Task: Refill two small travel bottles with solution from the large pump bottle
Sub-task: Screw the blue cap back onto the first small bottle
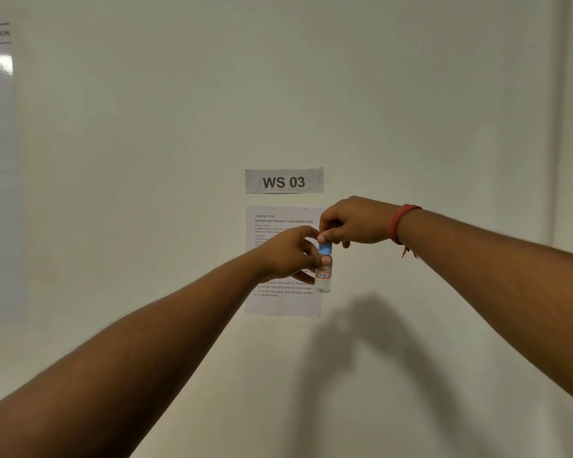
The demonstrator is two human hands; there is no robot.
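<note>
We held the small clear plastic travel bottle [324,274] upright in mid-air before the far wall. Our left hand [286,256] gripped its body from the left, while our right hand [351,223], directly above along its vertical axis, pinched the blue screw cap [325,248].

Pale wall [411,94] w/ "WS 03" sign [284,181], taped instruction sheet [280,304]

Bare forearms, red thread band [401,223] on right wrist, possibly knotted
</note>
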